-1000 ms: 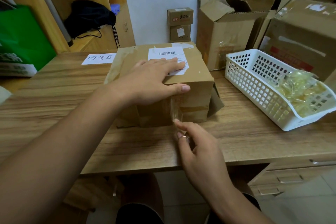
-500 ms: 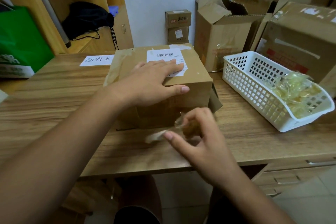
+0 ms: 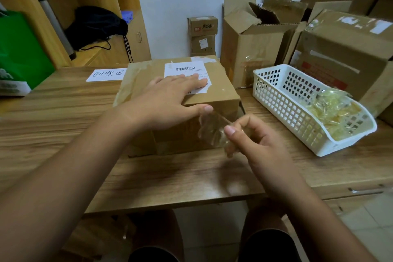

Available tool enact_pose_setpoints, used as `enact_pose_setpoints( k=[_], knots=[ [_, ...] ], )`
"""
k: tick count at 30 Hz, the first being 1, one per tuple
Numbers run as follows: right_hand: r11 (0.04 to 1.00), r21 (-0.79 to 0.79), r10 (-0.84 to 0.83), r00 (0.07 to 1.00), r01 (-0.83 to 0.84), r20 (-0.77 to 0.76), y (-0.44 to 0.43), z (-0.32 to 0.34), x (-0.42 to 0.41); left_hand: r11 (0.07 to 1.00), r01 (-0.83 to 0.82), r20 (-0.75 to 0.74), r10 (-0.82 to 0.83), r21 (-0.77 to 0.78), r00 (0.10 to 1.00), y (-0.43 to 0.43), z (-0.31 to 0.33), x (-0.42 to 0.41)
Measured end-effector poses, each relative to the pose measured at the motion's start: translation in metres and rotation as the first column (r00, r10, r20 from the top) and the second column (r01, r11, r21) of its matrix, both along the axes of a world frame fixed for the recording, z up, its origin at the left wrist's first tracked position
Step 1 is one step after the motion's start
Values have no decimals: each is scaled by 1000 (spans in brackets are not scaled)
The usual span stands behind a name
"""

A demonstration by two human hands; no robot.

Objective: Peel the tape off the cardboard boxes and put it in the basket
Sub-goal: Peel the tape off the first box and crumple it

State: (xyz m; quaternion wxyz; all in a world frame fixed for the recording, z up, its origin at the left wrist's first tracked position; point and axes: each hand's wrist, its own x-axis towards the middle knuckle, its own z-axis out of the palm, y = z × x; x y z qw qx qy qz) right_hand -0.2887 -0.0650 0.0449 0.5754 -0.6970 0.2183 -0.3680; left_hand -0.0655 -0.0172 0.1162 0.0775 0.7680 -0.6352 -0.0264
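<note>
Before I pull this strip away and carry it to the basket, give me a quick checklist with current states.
1. Left hand flat on the box, steadying it: ok.
2. Right hand pinches the tape strip: ok.
3. Strip fully off the box: cannot tell; its upper end sits at the box's top front edge.
4. Basket upright on the table, right of the box: ok.
5. Room in the basket: ok; the tape pile fills only its near end.

Paper sheet (image 3: pixel 107 74) on the bench (image 3: pixel 63 112) says 回收区. The box (image 3: pixel 221 91) label (image 3: pixel 185 70) has just a barcode; the rest is too blurry.
</note>
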Motion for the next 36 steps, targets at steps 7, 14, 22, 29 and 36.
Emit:
enact_pose_setpoints(
  k=[7, 14, 22, 29, 36],
  knots=[
    [987, 122, 95, 994, -100, 46, -4, -3, -3, 975, 85, 54, -75, -207, 996, 8, -1, 2],
    [915, 287, 230, 951, -284, 208, -11, -10, -6, 752, 389, 232, -313, -532, 921, 30, -5, -13],
    [900, 224, 329, 921, -373, 210, -8, -9, -10, 780, 305, 95, -304, -547, 948, 52, -32, -40],
    [878, 288, 323, 918, -382, 232, -6, -8, -8, 724, 315, 98, -325, -614, 941, 54, -39, -46],
    [870, 324, 317, 925, -372, 210, 2, -6, -6, 704, 313, 94, -331, -638, 939, 54, -51, -52]
  ],
)
